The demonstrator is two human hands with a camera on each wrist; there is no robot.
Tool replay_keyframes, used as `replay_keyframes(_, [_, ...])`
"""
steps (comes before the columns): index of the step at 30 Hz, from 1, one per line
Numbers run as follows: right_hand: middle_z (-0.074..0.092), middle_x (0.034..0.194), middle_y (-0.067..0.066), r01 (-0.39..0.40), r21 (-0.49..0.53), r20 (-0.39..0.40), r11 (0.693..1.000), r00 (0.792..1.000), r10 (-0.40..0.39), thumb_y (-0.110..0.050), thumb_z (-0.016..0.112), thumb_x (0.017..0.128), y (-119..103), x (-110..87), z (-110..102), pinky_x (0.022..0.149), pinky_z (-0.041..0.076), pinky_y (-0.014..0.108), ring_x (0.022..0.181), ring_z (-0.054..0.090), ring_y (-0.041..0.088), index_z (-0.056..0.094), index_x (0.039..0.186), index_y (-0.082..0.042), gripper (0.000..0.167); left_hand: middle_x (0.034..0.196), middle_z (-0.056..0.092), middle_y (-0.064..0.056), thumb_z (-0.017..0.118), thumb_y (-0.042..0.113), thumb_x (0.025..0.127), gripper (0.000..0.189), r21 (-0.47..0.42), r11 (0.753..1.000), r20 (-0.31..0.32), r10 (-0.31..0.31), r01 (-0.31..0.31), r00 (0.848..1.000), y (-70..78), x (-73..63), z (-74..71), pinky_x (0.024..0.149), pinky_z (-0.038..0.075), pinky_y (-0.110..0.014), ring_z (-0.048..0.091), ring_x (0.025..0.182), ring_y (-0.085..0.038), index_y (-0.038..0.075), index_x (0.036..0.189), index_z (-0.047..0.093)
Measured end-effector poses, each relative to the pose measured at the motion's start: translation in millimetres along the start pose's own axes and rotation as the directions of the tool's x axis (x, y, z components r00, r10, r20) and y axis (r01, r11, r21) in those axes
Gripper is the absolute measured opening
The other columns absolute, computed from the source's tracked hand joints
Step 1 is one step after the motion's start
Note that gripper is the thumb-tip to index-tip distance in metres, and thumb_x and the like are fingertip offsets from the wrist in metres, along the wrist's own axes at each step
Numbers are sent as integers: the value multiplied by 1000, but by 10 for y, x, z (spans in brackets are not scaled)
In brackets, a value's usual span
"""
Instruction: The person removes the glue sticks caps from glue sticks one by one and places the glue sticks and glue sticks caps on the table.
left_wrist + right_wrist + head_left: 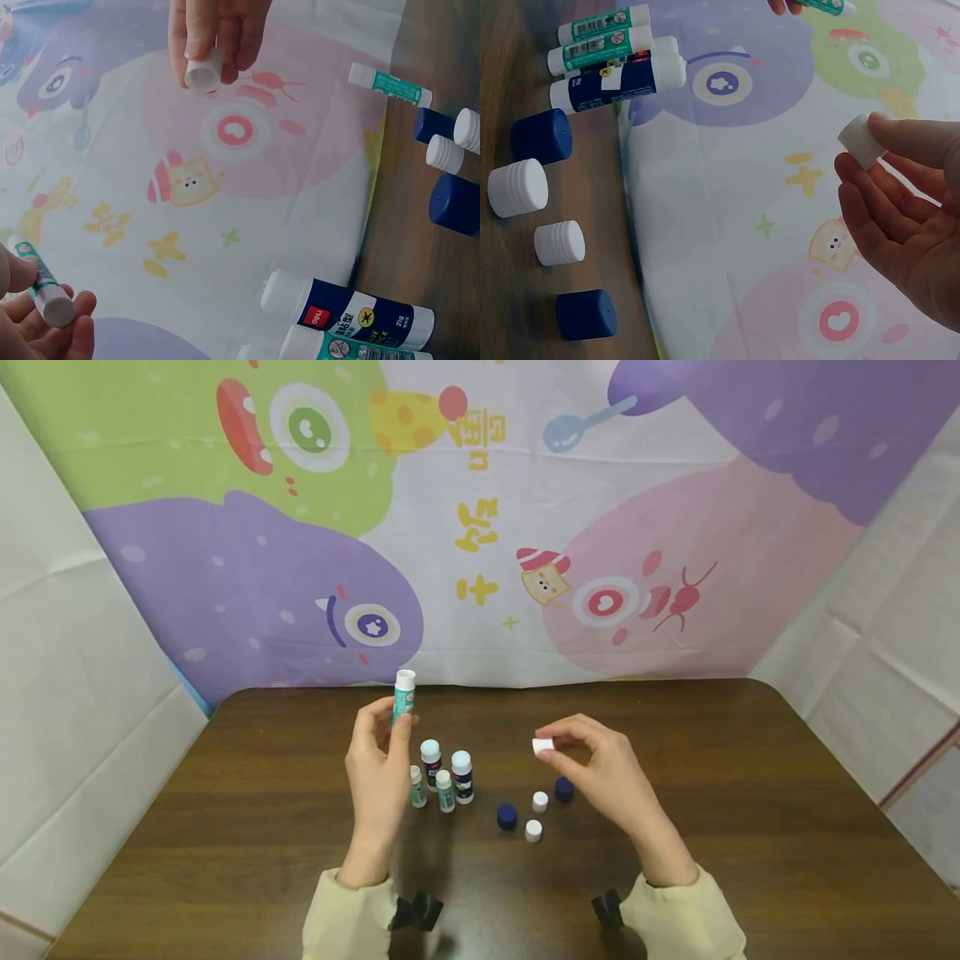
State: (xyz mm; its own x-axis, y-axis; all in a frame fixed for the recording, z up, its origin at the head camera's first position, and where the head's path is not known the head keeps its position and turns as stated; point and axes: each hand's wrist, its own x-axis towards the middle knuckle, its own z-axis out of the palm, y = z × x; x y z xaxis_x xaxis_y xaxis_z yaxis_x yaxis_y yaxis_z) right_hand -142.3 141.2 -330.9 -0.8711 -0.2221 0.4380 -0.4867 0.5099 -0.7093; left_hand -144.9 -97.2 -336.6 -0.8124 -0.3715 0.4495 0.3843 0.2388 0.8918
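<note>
My left hand [381,781] grips a teal-and-white glue stick [403,700] upright above the table, white end up. My right hand [600,764] pinches a white cap [542,746] between thumb and fingertips, apart from the stick. In the left wrist view the cap's hollow end [204,76] shows. Beside and beyond my left hand stand two navy glue sticks [462,778] and two smaller teal glue sticks [446,793]. Near my right hand lie two navy caps [507,816] and two white caps [533,831].
Another teal glue stick [397,87] stands beyond the caps in the left wrist view; in the head view my right hand seems to hide it. The brown wooden table [285,827] ends at a cartoon-printed cloth [480,643] behind it.
</note>
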Motion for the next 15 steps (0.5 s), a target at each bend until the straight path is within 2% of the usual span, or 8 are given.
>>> replay_keyframes(9, [64,93,-4,-18,-50,39,999,999,20,-14,70,79,3,5,-5,74,51,32,85,62,10,67,98,-10,20,102,61,-13,56,1,88,27,-59,995,-22,-82,80,996,-76,44,-16,71,46,-15,63,86,-8,0,114,49])
replay_keyframes(15, [64,94,0,-19,-84,58,996,998,24,-10,69,80,59,10,18,77,51,37,86,62,14,67,97,-8,18,108,58,-14,54,-3,87,36,-37,993,-26,-116,115,993,-170,84,-46,72,47,-13,62,95,-24,2,122,47])
